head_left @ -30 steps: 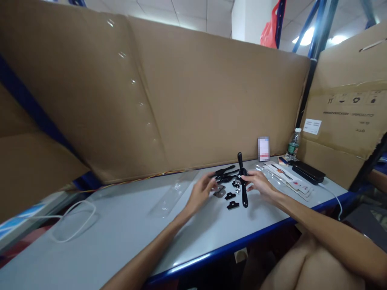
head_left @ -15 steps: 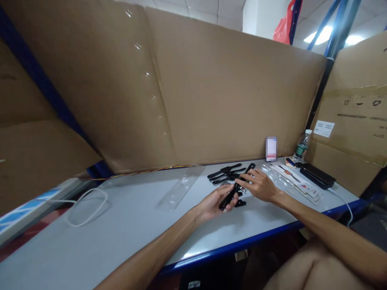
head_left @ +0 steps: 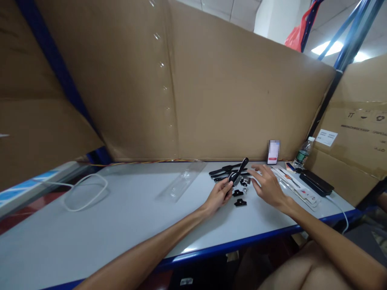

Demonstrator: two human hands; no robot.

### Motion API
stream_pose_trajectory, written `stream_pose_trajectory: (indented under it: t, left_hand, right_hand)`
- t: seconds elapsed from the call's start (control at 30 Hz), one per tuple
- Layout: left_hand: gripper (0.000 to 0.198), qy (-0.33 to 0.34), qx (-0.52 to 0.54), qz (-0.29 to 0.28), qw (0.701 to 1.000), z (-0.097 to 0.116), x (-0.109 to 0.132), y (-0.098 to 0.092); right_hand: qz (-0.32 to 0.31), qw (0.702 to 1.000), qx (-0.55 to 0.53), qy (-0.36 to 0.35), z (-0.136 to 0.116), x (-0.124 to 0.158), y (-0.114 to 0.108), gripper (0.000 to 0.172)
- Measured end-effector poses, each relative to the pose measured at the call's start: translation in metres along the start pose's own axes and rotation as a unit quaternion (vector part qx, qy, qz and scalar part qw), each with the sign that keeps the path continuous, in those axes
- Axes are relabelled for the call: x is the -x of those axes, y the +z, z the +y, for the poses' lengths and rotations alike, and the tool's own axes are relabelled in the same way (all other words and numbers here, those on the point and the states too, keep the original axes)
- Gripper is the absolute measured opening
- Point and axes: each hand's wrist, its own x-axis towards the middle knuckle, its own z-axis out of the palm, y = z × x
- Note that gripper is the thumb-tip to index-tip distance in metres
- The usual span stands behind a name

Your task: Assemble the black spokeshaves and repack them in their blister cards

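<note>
We see the left hand (head_left: 218,196) with its fingers clamped on a black strap piece (head_left: 238,170), which tilts up and to the right above the desk (head_left: 127,217). The right hand (head_left: 267,186) hovers just beside it, fingers spread apart and holding nothing. Between the 2 hands lie small black clips (head_left: 240,202), and what look like small metal bits, too blurred to name. More black straps (head_left: 223,172) lie just behind the held piece. A clear plastic tray (head_left: 181,186) sits to the left, a white cable loop (head_left: 84,192) well apart from it. Packaging cards (head_left: 298,187) and a water bottle (head_left: 303,153) stand to the right.
</note>
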Motion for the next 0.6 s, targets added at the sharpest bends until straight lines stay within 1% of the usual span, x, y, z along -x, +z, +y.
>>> stream_pose_trajectory:
  t: [0.07,0.17,0.3,0.33,0.4,0.5,0.6]
  left_hand:
    - [0.051,0.018,-0.02,0.013,1.0,-0.003,-0.002,-0.002]
    - [0.053,0.06,-0.073,0.014,0.995,-0.006,-0.003,-0.001]
    - [0.055,0.108,-0.163,-0.011,0.981,-0.007,0.003,0.007]
    - [0.054,0.116,-0.185,-0.016,0.976,-0.006,0.005,0.009]
    - [0.05,0.142,-0.236,-0.012,0.961,-0.004,0.009,0.012]
    - [0.04,0.181,-0.325,0.016,0.928,0.0,0.014,0.01]
    - [0.03,0.192,-0.395,0.034,0.898,0.001,0.016,0.004]
  right_hand:
    - [0.001,0.998,-0.047,0.029,0.002,0.001,-0.004,0.025]
    - [-0.012,0.995,-0.086,0.042,0.002,0.002,-0.007,0.024]
    - [0.023,0.998,-0.058,0.026,-0.004,0.0,-0.012,0.023]
    - [0.02,0.999,-0.046,0.014,-0.006,-0.001,-0.014,0.023]
    - [-0.009,0.999,-0.028,-0.015,-0.01,-0.001,-0.019,0.021]
    - [-0.055,0.997,-0.001,-0.052,-0.016,-0.001,-0.027,0.021]
    - [-0.081,0.993,0.054,-0.073,-0.019,-0.004,-0.033,0.023]
